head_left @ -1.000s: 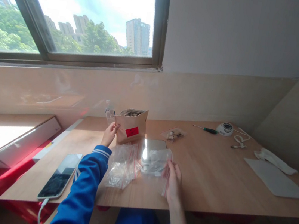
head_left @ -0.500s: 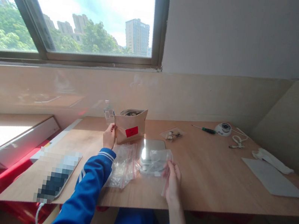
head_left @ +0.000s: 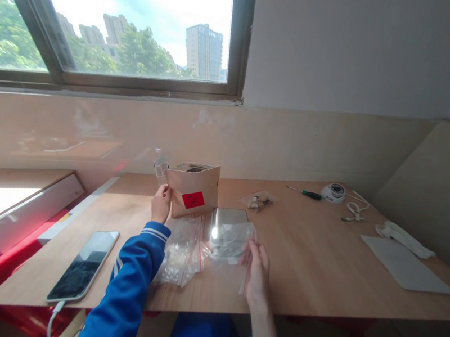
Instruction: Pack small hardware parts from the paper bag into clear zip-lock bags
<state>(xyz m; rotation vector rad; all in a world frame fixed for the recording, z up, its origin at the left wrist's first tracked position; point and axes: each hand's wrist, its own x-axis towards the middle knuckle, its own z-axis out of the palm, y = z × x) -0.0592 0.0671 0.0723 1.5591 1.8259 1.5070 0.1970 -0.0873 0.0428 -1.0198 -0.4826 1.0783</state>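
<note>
My left hand (head_left: 160,204) is closed on the left edge of a brown paper bag (head_left: 204,191) with a red label; its top gapes and something dark shows inside. In my right hand (head_left: 258,273), a clear zip bag (head_left: 248,260) is pinched at its edge above the front of the table. Behind and partly under that bag lies a shiny silver scale-like box (head_left: 229,220), its front blurred by the plastic. Several clear zip bags with red seal lines (head_left: 181,258) lie in a heap below the paper bag.
A phone (head_left: 83,266) with a white cable lies at the left. A plastic bottle (head_left: 160,163) stands behind the paper bag. To the right are a bag of small parts (head_left: 259,201), a screwdriver (head_left: 310,194), a dome camera (head_left: 333,192) and a white sheet (head_left: 406,265).
The paper bag has turned a little and its opening looks narrower. My left hand keeps its hold, and my right hand still pinches the zip bag. The whole view has shifted slightly.
</note>
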